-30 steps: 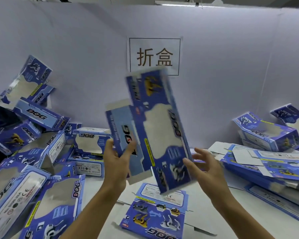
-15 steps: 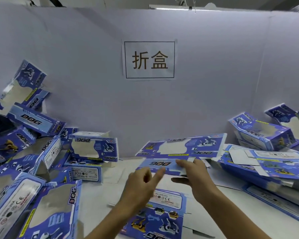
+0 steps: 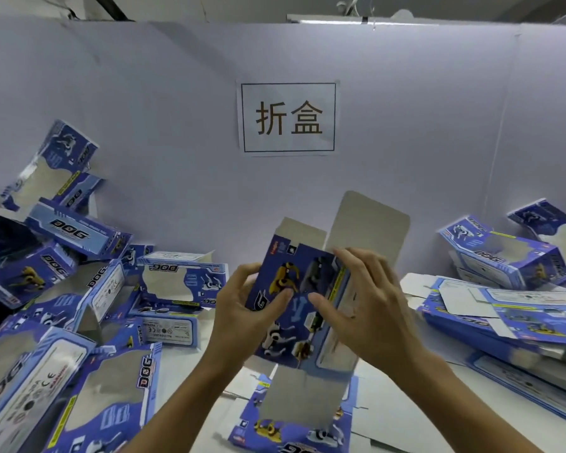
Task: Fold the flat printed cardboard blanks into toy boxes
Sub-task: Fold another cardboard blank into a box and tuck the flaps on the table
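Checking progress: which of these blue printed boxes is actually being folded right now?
The box held upright between the left hand and right hand, grey flaps open at top and bottom. The others lie in piles at either side.

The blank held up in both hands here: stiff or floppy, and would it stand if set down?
The cardboard blank probably holds its shape: its grey flaps stick up unsupported. It looks light, gripped by left hand and right hand with fingertips. Half-opened with ends unfolded, it would likely tip.

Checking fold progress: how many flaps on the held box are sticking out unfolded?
3: a narrow flap and a wide flap at the top, a bottom flap hanging below. Others may hide behind the box.
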